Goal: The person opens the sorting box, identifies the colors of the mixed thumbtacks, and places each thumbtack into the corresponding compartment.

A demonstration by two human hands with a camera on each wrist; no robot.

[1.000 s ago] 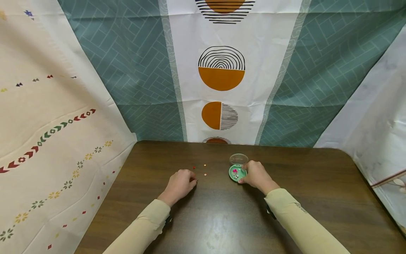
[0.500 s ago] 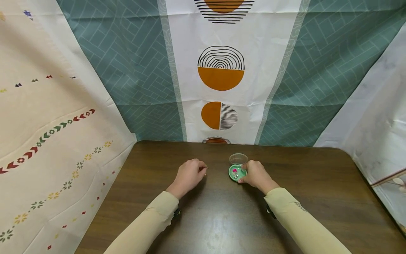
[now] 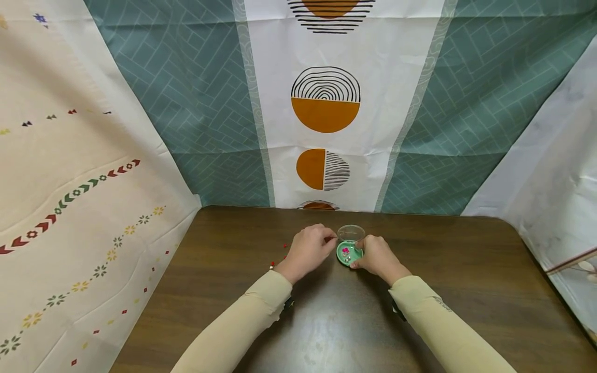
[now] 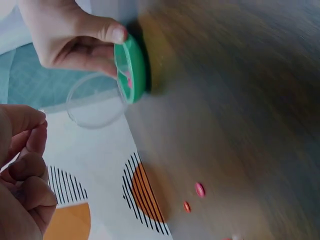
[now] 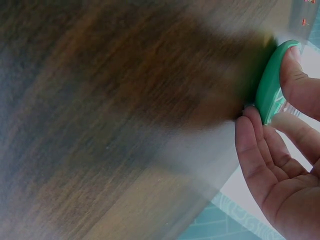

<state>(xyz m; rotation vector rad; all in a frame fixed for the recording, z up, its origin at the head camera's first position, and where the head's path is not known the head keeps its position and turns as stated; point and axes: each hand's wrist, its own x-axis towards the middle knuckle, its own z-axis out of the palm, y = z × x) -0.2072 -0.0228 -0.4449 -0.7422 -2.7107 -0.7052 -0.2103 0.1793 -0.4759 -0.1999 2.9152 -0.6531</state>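
My right hand (image 3: pixel 380 258) grips a small round green case (image 3: pixel 340 260) by its rim, thumb on the near side. The case stands on the table with its clear lid (image 3: pixel 351 233) hinged back. Pink and silvery small pieces (image 3: pixel 345 252) lie inside it. Just left of the case is my left hand (image 3: pixel 308 253), thumb and fingertip pinched together. A tiny pale speck (image 4: pixel 42 111) shows at that pinch in the left wrist view; most of it is hidden by the fingers, and its kind is unclear.
Tiny red pieces (image 3: pixel 285 245) lie on the dark wooden table (image 3: pixel 457 290), left of my left hand. A pink oval piece (image 4: pixel 200 189) and an orange-red one (image 4: pixel 187 206) show in the left wrist view. Patterned cloth (image 3: pixel 326 171) hangs behind the table's far edge.
My left hand has moved right across the table, from beside the loose small pieces to the case's left side. Red pieces near its wrist are now uncovered. The right hand and case stay put.
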